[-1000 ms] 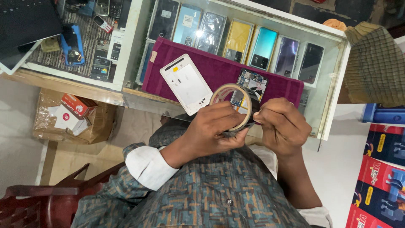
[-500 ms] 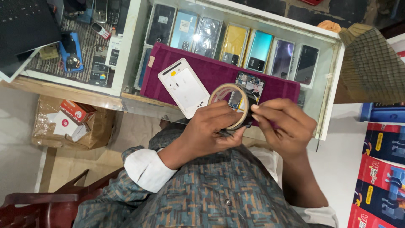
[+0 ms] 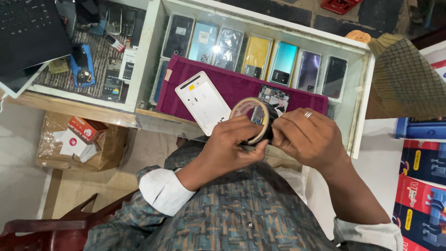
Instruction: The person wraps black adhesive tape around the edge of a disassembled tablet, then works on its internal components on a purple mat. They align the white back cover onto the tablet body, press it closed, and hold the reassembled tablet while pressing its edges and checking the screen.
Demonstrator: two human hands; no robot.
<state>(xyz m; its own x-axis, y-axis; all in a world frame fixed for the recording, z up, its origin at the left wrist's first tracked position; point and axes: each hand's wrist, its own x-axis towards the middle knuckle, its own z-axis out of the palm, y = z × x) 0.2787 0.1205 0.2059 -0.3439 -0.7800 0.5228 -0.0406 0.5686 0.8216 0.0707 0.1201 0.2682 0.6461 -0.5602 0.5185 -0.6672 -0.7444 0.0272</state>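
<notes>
Right hand (image 3: 309,137) shifted onto tape roll (image 3: 254,120); left hand (image 3: 232,148) clenched round it; red-white box (image 3: 76,137) lower left.

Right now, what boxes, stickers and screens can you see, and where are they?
Red and white small boxes: in a brown carton on the floor, left.
Red and blue packages: stacked at the right edge.
White phone back panel: flat on the purple cloth.
Row of phones: under the glass, dark, blue, yellow, lilac.
Laptop: black, top left.

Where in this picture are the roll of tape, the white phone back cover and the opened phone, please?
roll of tape (image 3: 245,108): head view, on its upper rim above the fingers.
white phone back cover (image 3: 204,101): head view, middle of its flat panel.
opened phone (image 3: 274,96): head view, on the exposed circuit board.
</notes>
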